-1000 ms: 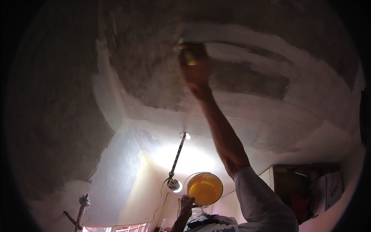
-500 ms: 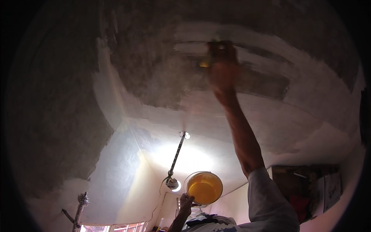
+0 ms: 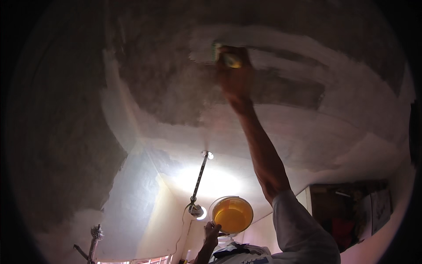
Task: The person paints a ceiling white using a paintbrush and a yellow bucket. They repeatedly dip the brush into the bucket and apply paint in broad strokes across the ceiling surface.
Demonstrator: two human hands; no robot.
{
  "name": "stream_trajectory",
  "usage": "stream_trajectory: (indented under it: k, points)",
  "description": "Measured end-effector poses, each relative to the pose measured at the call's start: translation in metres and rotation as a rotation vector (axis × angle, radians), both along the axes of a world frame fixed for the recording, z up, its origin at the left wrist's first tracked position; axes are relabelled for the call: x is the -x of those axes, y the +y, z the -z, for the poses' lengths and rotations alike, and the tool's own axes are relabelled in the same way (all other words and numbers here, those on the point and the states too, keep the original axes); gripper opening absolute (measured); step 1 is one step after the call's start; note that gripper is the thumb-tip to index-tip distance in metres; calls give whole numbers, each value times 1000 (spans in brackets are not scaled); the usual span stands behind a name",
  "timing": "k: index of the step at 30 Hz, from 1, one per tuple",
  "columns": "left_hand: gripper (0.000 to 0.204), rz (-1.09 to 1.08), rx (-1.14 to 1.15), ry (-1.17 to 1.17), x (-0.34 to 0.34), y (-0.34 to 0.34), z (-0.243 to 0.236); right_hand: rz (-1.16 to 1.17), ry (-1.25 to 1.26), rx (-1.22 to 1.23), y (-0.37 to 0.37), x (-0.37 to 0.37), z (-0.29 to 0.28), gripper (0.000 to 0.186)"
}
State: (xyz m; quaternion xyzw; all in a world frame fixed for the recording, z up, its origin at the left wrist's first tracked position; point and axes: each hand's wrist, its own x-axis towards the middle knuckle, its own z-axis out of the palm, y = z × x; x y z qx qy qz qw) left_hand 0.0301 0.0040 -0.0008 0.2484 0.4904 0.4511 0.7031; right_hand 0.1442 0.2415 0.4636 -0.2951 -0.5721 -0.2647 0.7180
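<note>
My right hand (image 3: 236, 79) is raised to the ceiling (image 3: 281, 116), its fingers closed on a paintbrush (image 3: 236, 60). Motion blurs the brush, but a yellow part shows in the grip and a greenish-white edge lies against the ceiling to its left. Pale streaks of wet-looking coating run right from the brush, with darker bare patches around and between them. Low in the middle, my left hand (image 3: 212, 229) grips the lower left edge of a round bucket (image 3: 231, 214), which glows yellow-orange and has a pale rim.
A perforated rod (image 3: 200, 178) hangs from a ceiling mount, with a lit lamp (image 3: 197, 212) at its lower end and a cord trailing down. Another metal rod fixture (image 3: 94, 240) stands lower left, near a bright window (image 3: 151, 259). A dark open cabinet (image 3: 347, 211) is at the lower right.
My right hand has swept left along the ceiling with the paintbrush, and the arm has followed. My left hand and the bucket have hardly moved.
</note>
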Motion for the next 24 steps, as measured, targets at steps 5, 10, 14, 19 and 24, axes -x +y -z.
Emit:
stream_trajectory:
  k: [5,10,14,19,24]
  points:
    - [24,26,-8,-13,-1,2,6,-61,233,-11,-23,-77,2,13]
    - [30,25,10,9,1,3,15,353,136,-45,-62,-98,1,18]
    - [26,30,-15,-15,-1,3,16,681,-157,-101,-40,-90,10,25]
    - [22,35,-14,-43,0,-1,9,592,-357,78,-25,-37,11,30]
    - [23,22,-14,-51,-3,-2,11,291,-220,85,-34,-32,1,24]
